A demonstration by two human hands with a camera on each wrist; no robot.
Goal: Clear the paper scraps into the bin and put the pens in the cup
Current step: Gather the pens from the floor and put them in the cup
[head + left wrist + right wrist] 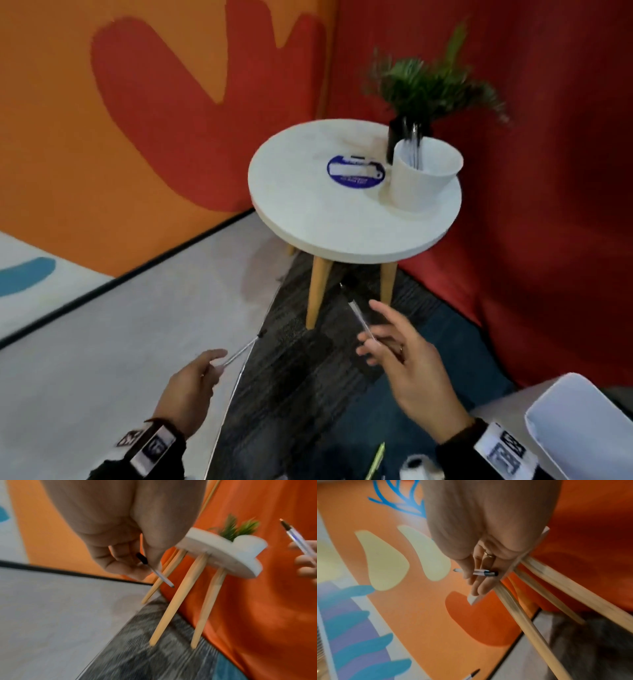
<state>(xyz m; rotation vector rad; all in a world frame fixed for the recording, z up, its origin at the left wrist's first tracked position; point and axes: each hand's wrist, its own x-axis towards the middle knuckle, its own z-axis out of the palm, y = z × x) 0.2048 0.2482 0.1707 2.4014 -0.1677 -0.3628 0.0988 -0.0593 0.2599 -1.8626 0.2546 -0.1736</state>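
My left hand (210, 365) pinches a clear pen with a black end (241, 351) low over the floor; the same pen (155, 571) shows between thumb and fingers in the left wrist view. My right hand (371, 342) holds a second clear pen (359, 318) below the table's front, with the other fingers spread; that pen (477, 572) lies across its fingers in the right wrist view. A white cup (423, 173) with several pens in it stands at the right of the round white table (329, 219). A white bin (582, 431) sits at the lower right.
A black pot with a green plant (416, 89) stands behind the cup, and a blue round sticker (356, 171) lies on the tabletop. A yellow-green pen (376, 459) and a white, blurred object (416, 467) lie by my wrists. Red and orange walls close in behind the table.
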